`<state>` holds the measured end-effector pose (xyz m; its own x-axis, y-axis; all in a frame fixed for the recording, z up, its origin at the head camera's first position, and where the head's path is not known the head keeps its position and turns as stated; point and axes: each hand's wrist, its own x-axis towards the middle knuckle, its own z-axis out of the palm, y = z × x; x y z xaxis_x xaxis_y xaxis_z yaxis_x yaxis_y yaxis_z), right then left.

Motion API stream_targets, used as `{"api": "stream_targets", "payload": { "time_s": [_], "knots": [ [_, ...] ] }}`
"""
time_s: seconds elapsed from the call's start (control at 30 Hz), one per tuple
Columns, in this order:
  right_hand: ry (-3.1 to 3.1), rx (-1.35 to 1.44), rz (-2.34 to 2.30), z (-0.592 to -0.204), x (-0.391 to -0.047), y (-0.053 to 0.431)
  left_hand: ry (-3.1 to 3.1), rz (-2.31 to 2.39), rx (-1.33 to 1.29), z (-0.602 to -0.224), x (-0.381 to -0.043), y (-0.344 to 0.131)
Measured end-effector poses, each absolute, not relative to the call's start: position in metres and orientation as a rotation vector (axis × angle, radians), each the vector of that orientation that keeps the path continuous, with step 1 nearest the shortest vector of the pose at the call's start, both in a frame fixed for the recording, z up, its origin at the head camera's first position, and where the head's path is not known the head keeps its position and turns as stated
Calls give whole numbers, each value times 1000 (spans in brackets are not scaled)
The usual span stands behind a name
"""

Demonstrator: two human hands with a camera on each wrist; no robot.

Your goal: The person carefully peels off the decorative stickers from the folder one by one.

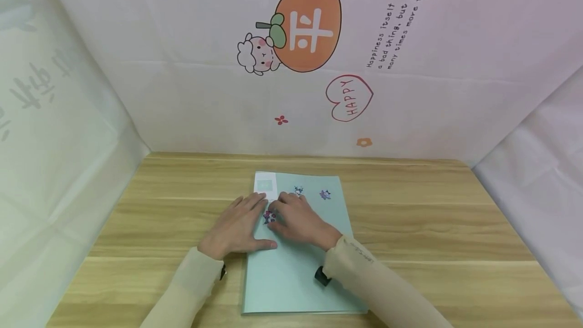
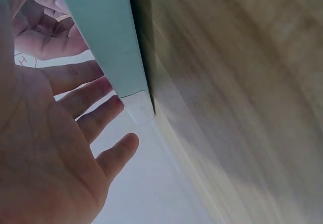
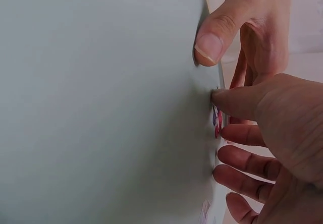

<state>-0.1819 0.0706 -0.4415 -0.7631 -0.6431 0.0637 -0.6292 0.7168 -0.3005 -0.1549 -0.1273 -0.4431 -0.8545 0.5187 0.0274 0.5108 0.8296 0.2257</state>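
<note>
A pale green folder (image 1: pixel 291 282) lies flat on the table, with a white label (image 1: pixel 265 181) at its top left. My left hand (image 1: pixel 239 224) rests along the folder's left edge, fingers spread and thumb on the cover. In the left wrist view its fingertips (image 2: pixel 117 103) meet the folder's side. A purple and pink cartoon sticker (image 1: pixel 269 217) sits on the cover between the hands. My right hand (image 1: pixel 298 219) bends over it, thumb (image 3: pixel 229 103) and fingertips touching the cover around the sticker. Two more cartoon stickers, one blue (image 1: pixel 298 190) and one purple (image 1: pixel 325 194), are higher on the cover.
The wooden table (image 1: pixel 437 227) extends on both sides of the folder. Behind it hangs a white printed cloth (image 1: pixel 205 105), with more white cloth (image 1: pixel 546 156) at the sides. A dark wrist strap (image 1: pixel 322 276) shows under the right sleeve.
</note>
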Motion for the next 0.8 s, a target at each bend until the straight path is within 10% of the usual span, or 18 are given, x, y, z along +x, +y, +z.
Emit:
{"api": "stream_targets", "payload": {
  "time_s": [0.8],
  "knots": [
    [2840, -959, -567, -444, -184, 66, 2889, 338, 798, -438, -156, -128]
  ]
}}
